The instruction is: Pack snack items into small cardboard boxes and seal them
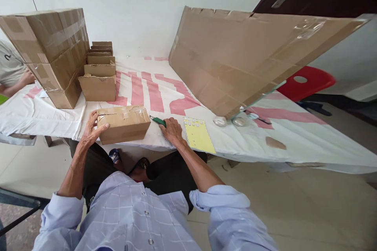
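BROWN OBLONG CARDBOARD CARTON (125, 131): FLAPS NOT RAISED

The carton is positioned at the near edge of the white, red-marked tablecloth (235, 141); a dark gap is noted along its top seam, so opening is judged incomplete. Its left end is clasped by the left hand (92, 129). A slim green-handled knife (159, 121) is gripped in the right hand (172, 130), its tip just beside the carton; contact cannot be determined. Raised flaps are noted on the row of brown cardboard boxes (98, 88) behind; the tall stack of taped brown cartons (60, 53) is judged unopened. All contents are hidden; a second person (10, 59) is cut off at left
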A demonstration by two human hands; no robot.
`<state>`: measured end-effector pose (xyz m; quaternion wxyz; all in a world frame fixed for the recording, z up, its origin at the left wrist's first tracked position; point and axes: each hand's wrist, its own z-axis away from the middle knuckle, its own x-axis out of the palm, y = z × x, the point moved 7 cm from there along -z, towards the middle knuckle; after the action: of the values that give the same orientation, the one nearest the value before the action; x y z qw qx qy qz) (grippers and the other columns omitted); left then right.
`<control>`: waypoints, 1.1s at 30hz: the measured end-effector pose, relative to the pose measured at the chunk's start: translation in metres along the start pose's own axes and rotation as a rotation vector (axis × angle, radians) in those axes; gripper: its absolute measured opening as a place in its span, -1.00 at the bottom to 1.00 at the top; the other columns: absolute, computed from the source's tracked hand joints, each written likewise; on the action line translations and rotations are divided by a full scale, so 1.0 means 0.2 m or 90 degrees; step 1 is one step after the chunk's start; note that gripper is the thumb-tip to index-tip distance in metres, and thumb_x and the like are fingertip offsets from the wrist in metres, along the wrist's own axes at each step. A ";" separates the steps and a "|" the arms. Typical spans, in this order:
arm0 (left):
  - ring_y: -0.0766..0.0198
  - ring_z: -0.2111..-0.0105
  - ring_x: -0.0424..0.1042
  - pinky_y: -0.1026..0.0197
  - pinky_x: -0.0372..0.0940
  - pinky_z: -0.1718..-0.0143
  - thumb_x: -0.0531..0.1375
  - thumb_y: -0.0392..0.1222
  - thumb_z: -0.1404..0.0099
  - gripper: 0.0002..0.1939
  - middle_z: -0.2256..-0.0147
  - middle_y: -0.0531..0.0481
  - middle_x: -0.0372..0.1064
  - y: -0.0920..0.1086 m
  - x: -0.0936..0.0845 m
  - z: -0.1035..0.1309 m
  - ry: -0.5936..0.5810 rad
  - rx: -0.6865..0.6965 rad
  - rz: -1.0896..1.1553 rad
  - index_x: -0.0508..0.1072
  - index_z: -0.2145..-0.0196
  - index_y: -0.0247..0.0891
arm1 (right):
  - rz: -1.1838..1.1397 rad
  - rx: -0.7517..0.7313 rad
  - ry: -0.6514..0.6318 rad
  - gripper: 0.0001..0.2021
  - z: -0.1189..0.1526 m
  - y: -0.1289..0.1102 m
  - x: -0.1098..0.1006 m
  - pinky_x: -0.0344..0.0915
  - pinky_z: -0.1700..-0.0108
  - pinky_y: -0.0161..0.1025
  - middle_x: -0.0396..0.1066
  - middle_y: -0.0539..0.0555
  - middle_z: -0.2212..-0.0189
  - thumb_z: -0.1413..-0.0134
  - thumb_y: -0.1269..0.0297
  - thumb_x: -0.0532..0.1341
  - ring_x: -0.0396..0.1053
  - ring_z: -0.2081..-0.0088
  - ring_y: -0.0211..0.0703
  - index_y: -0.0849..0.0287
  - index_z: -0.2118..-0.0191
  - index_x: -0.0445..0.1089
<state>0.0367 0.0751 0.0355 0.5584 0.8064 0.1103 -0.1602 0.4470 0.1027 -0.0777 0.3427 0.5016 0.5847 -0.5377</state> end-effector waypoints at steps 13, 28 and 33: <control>-0.29 -0.46 0.26 -0.15 0.46 -0.31 0.41 0.35 -0.31 -0.29 -0.40 -0.22 0.26 0.04 0.02 0.05 0.002 0.050 -0.015 0.55 -0.25 -0.12 | -0.499 -0.031 0.163 -0.57 0.05 -0.16 -0.48 0.22 0.29 -0.18 0.32 -0.05 0.49 -0.47 -0.17 0.06 0.27 0.42 -0.10 0.04 0.27 0.39; -0.30 -0.55 0.12 -0.34 0.12 -0.57 0.43 0.38 -0.31 -0.27 -0.44 -0.21 0.27 0.06 0.00 0.14 -0.004 0.080 -0.054 0.55 -0.28 -0.05 | -0.563 -0.212 -0.068 -0.49 0.25 -0.67 -0.74 0.27 0.34 -0.21 0.42 -0.04 0.49 -0.37 -0.31 0.24 0.34 0.45 -0.17 0.11 0.20 0.53; -0.30 -0.53 0.18 -0.37 0.08 -0.58 0.45 0.36 -0.31 -0.26 -0.46 -0.24 0.21 0.06 0.01 0.15 0.005 0.096 -0.057 0.53 -0.27 -0.08 | -0.618 -0.197 -0.146 -0.43 0.27 -0.75 -0.71 0.28 0.38 -0.23 0.44 -0.05 0.53 -0.36 -0.37 0.25 0.36 0.50 -0.19 0.13 0.12 0.54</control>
<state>0.0378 0.0431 0.0351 0.4883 0.8410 0.1358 -0.1895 0.3331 0.0323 0.0894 0.1856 0.0542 0.7812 -0.5935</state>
